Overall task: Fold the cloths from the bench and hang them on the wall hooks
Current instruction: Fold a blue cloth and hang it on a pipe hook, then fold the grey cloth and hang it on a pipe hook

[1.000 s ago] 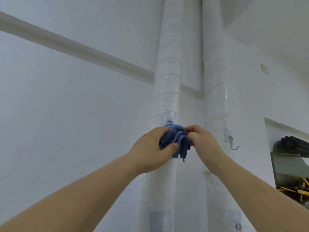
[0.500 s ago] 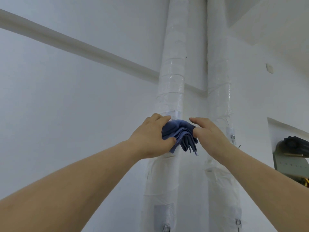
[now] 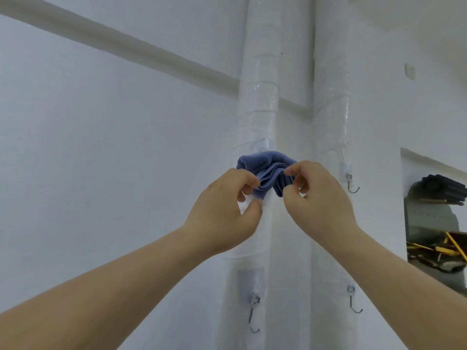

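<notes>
Blue cloth (image 3: 265,170): folded, bunched into layered pleats, sitting high on the left wrapped pipe (image 3: 257,109) just under the clear adhesive hook pad (image 3: 260,147); the hook itself is hidden behind the fabric, so whether the cloth is caught on it cannot be told. Change noted: a second ago both hands enclosed the bundle tightly; now the grip has loosened and more cloth shows above the fingers, spread wider. Left hand (image 3: 222,210): thumb and curled fingers parted, only fingertips touching the cloth's lower left edge. Right hand (image 3: 318,195): thumb and forefinger narrowed in a light pinch at the cloth's right folds. Judgement: cloth probably bearing on the hook, hands adjusting or about to let go; this hanging nearly done. Bare hooks: one on the right wrapped pipe (image 3: 352,184), near the right hand; two lower (image 3: 254,317), (image 3: 355,303). Wall opening (image 3: 434,218) at right, clutter inside.
</notes>
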